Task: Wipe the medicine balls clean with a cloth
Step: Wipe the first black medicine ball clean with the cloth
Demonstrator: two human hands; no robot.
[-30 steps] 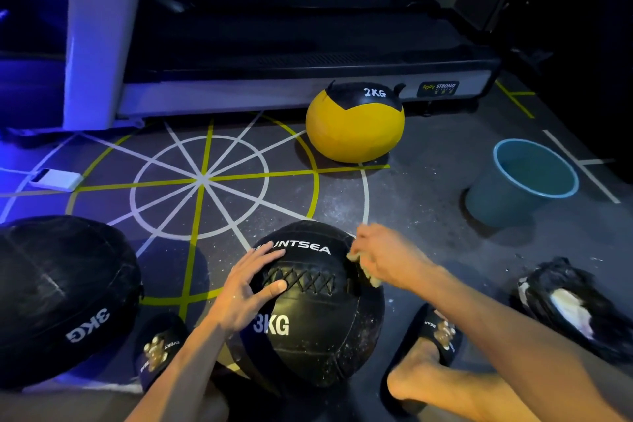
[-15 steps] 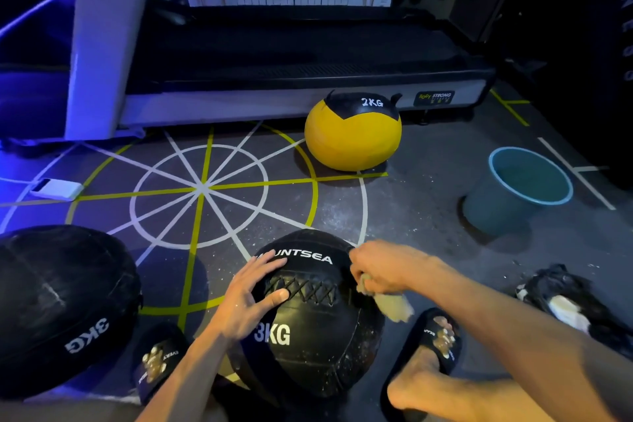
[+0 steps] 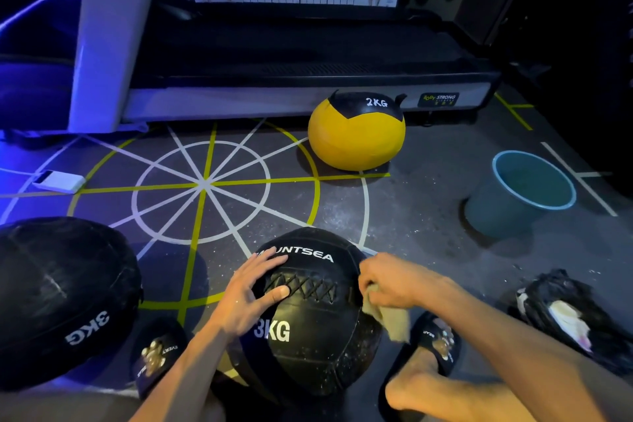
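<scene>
A black 3KG medicine ball [image 3: 318, 346] with laced stitching sits on the floor between my feet. My left hand [image 3: 251, 291] rests flat on its upper left side, fingers spread. My right hand [image 3: 394, 283] grips a pale cloth [image 3: 390, 317] against the ball's right side, and the cloth's end hangs down. A second black 3KG ball [image 3: 61, 298] lies at the left. A yellow and black 2KG ball [image 3: 356, 134] stands further back by the treadmill.
A teal bucket [image 3: 503, 212] stands at the right. A black bag [image 3: 575, 322] with something white in it lies at the far right. A treadmill [image 3: 308, 55] spans the back. A white device [image 3: 58, 180] lies on the floor at left. I wear black slippers [image 3: 435, 339].
My right hand has slid down the ball's right side with the cloth, whose end now hangs lower. My left hand stays on the ball.
</scene>
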